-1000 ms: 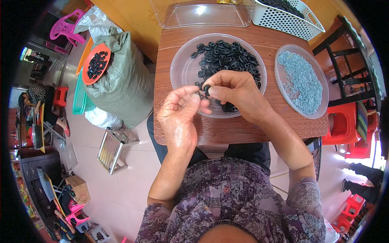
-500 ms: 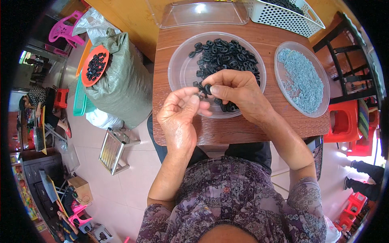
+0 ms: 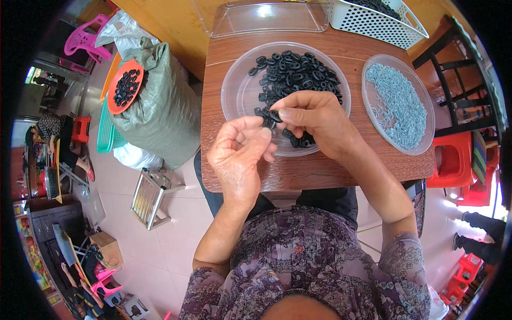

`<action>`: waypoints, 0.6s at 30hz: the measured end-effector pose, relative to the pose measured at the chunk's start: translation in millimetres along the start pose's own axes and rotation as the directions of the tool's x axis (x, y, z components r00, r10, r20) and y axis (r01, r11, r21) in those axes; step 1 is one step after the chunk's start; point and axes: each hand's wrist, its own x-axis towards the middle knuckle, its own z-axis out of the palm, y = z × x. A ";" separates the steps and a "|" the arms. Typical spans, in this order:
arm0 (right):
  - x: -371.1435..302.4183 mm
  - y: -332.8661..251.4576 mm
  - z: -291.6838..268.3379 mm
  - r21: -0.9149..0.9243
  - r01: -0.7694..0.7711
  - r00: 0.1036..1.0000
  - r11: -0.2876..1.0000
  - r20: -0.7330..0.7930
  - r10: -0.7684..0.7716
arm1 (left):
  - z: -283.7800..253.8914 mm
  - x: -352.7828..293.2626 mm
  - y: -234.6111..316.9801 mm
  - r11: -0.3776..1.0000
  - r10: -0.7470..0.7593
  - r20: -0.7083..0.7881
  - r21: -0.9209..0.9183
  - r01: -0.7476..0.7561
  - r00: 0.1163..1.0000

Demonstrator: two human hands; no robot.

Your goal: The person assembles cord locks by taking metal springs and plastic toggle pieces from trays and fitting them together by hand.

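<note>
Over the near rim of a round clear plastic tub (image 3: 226, 96), my two hands meet fingertip to fingertip. A small black oval plastic piece (image 3: 275, 116) is pinched between the thumb and forefinger of my right hand (image 3: 316, 120). My left hand (image 3: 237, 154), its thumb and forefinger pressed together, holds a small screw (image 3: 273, 126) against the underside of that piece; its other fingers are loosely bent. Inside the tub is a heap of matching black pieces (image 3: 304, 72), mostly toward the back and right. To the right, a clear round lid (image 3: 368, 98) carries a pile of silvery-blue screws (image 3: 400, 106).
A clear rectangular tray (image 3: 269, 18) and a white perforated basket (image 3: 373, 24) of dark pieces stand at the wooden table's (image 3: 213, 64) back. Left of it, a stuffed sack (image 3: 160, 101) bears an orange plate (image 3: 114, 101) of black pieces. A metal stool (image 3: 152, 197) stands on the floor.
Both hands stay over the tub's near edge, the fingers shifting slightly. The black piece has tilted and moved a little right, and the screw under it shows more plainly.
</note>
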 end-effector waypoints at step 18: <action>-2.6 -2.6 5.5 -0.190 0.104 0.994 0.976 -0.004 -0.107 | -1.2 1.8 0.9 1.000 0.003 -0.025 0.012 -0.003 1.000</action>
